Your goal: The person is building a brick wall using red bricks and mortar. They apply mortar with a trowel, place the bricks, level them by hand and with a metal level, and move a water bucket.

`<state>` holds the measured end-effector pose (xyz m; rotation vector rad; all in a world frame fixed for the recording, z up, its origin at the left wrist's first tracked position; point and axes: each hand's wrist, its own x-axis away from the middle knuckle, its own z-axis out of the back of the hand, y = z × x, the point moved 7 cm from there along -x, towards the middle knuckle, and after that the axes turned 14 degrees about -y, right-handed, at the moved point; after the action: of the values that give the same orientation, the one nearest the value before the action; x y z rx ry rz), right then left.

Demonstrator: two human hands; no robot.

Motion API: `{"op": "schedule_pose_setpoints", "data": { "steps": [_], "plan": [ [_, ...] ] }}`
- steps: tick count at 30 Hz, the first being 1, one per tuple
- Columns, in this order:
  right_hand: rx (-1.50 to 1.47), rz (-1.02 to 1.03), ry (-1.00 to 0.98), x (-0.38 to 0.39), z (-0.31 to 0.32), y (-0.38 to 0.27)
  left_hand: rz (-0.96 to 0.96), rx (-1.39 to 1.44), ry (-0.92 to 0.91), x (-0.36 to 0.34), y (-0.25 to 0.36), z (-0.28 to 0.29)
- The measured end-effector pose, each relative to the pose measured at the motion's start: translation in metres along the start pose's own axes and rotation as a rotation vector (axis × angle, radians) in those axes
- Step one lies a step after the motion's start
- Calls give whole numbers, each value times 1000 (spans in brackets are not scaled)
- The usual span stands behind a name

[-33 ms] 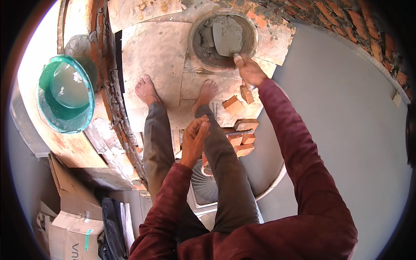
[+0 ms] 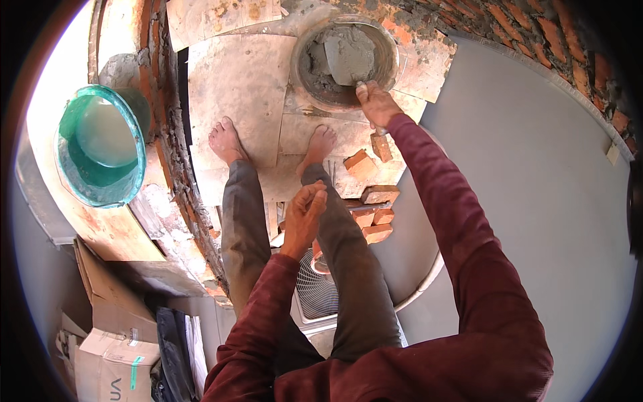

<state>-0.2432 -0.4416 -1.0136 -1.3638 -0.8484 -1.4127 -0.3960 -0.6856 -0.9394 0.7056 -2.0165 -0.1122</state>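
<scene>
My right hand (image 2: 375, 104) grips the handle of a trowel (image 2: 348, 57). Its blade lies in grey mortar inside a round pan (image 2: 388, 40) at the top. My left hand (image 2: 305, 218) hangs loosely curled over my right leg and holds nothing. My bare feet (image 2: 228, 141) stand on pale boards (image 2: 234, 74). Several broken red bricks (image 2: 375, 201) lie beside my right foot, just under my right arm.
A green bucket (image 2: 100, 147) with pale water sits at the left, outside a curved brick wall (image 2: 181, 174). More brickwork (image 2: 536, 40) runs along the top right above a grey surface (image 2: 536, 187). A white fan grille (image 2: 315, 288) sits below my legs. Cardboard boxes (image 2: 107, 362) stand at the lower left.
</scene>
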Motion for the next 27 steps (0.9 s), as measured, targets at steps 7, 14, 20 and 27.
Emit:
{"op": "schedule_pose_setpoints", "data": {
  "steps": [7, 14, 20, 27],
  "plan": [
    [356, -131, -230, 16, 3, -13, -124, -168, 42, -26, 13, 17],
    [-324, -138, -44, 37, 26, 7, -140, -94, 89, -31, 18, 21],
    [-88, -195, -140, 2, -13, 13, -95, -135, 4, -33, 19, 24],
    [-285, -108, -158, 33, 5, -43, -129, -77, -5, -30, 41, 20]
  ]
}}
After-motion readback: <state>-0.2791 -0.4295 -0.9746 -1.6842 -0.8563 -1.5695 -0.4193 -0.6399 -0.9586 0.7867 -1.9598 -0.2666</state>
